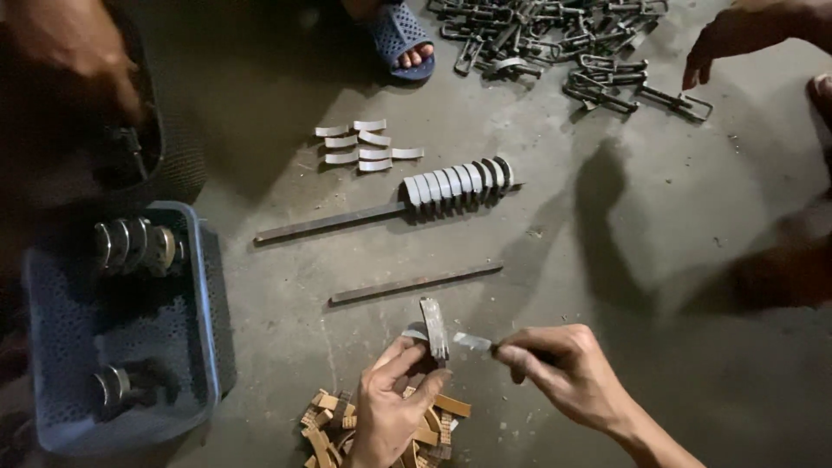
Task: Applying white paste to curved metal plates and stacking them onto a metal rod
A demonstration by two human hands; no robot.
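Observation:
My left hand holds a small stack of curved grey metal pieces upright near the bottom centre of the head view. My right hand pinches one thin grey metal piece and holds its tip against that stack. Below my left hand lies a heap of small tan curved pieces on the concrete floor.
A long flat bar lies ahead; a second bar carries a row of curved pieces. Loose curved pieces lie beyond. A blue basket sits left. Metal clips, another person's hand and sandalled foot are far.

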